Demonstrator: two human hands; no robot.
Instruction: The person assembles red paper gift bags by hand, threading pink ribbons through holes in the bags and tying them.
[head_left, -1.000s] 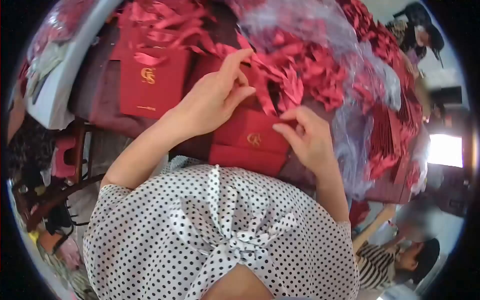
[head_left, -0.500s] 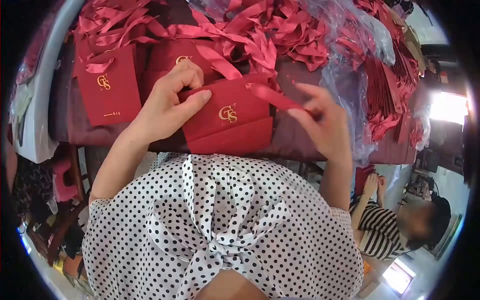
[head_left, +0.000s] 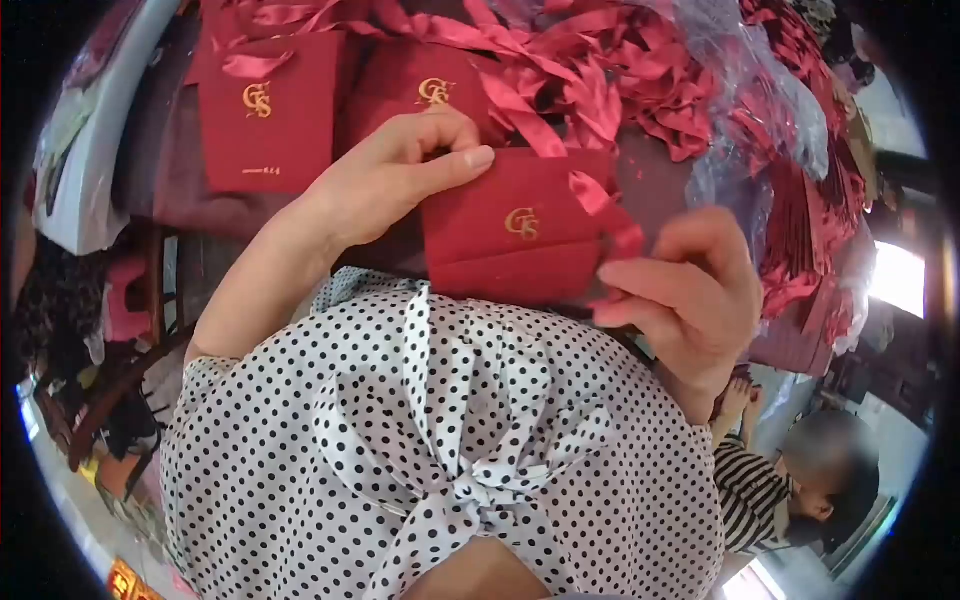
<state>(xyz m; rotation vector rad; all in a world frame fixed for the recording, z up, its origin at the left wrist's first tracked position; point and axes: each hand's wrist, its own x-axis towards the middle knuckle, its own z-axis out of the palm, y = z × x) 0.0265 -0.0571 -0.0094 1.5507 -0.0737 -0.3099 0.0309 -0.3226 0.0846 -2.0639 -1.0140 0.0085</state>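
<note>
My left hand (head_left: 425, 160) pinches the upper left corner of a small red paper gift bag (head_left: 480, 230), its thumb on the front face. The bag carries a gold monogram and a crease across its lower part. A red satin ribbon (head_left: 605, 210) comes out of a hole near the bag's upper right corner. My right hand (head_left: 690, 300), partly smeared by motion, is beside the bag's right edge with the ribbon at its closed fingers. The ribbon's far end is hard to make out.
Two more red gift bags, a left one (head_left: 265, 140) and a middle one (head_left: 400, 85), lie behind. Heaped ribbons (head_left: 640, 90), clear plastic wrap (head_left: 770, 120) and stacked bags (head_left: 800, 220) fill the back and right. Another person in a striped shirt (head_left: 750, 500) sits at right.
The right hand has moved down and toward me, drawing the ribbon downward along the bag's right side. The view has shifted, so the bags appear farther right.
</note>
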